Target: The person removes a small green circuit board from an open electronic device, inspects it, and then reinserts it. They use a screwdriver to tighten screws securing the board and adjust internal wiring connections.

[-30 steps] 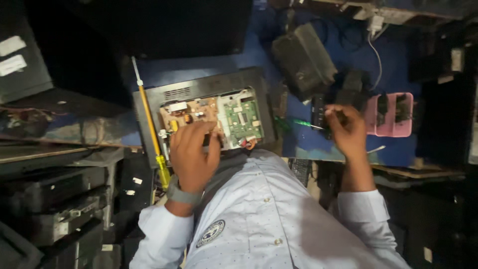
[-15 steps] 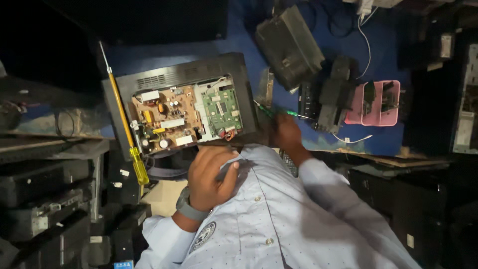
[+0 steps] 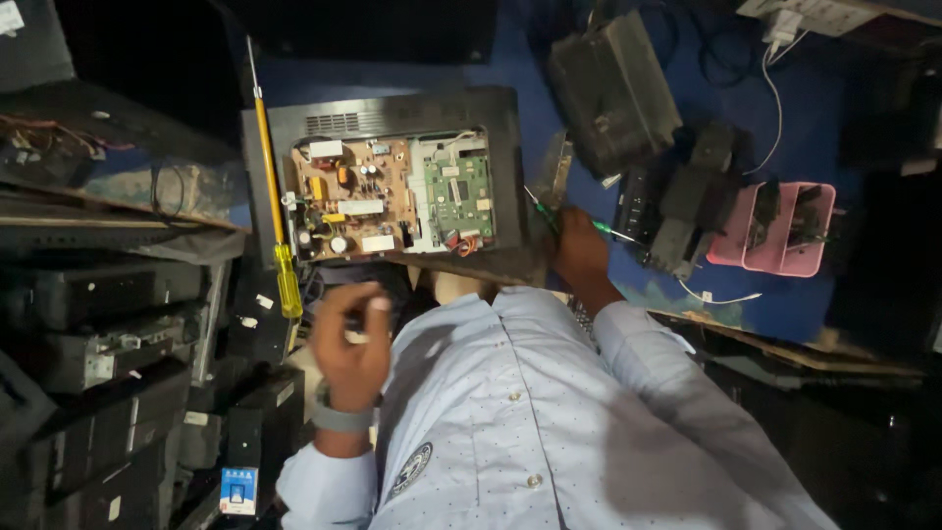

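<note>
An opened dark casing (image 3: 392, 108) lies on the blue bench, showing a brown power board (image 3: 348, 196) and a green circuit board (image 3: 466, 196). My left hand (image 3: 348, 344), with a grey watch on the wrist, hovers below the casing's near edge with its fingers curled; nothing shows in them. My right hand (image 3: 579, 245) rests at the casing's right corner, gripping a thin green-handled screwdriver (image 3: 613, 232). A metal bracket (image 3: 554, 172) stands just beside it.
A long yellow-handled screwdriver (image 3: 280, 265) lies along the casing's left side. A black box (image 3: 613, 88), black adapters (image 3: 687, 196) and a pink tray (image 3: 775, 260) with parts sit to the right. Dark stacked devices (image 3: 98, 353) fill the left.
My left hand has lifted off the brown board and pulled back toward my chest. My right hand has shifted left with the green screwdriver to the casing's right corner.
</note>
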